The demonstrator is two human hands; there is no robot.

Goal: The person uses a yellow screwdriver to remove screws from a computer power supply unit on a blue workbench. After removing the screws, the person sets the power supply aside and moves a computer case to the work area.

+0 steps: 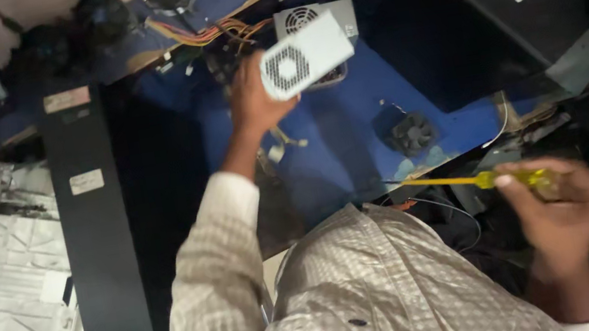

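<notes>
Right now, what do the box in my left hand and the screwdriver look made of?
The box in the left hand looks like pale sheet metal, matte, with a punched round fan grille. The screwdriver in the right hand seems to have a translucent yellow plastic handle; its shaft looks yellow too.

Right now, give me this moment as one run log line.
left hand: holds grey power supply box above blue table | right hand: grips yellow screwdriver | nearby: small black fan

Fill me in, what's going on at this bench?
A person's left hand holds up a grey power supply unit with a round fan grille, above the blue table. The right hand grips a yellow screwdriver, shaft pointing left. A second power supply, a small black fan and a black computer case lie around.
</notes>
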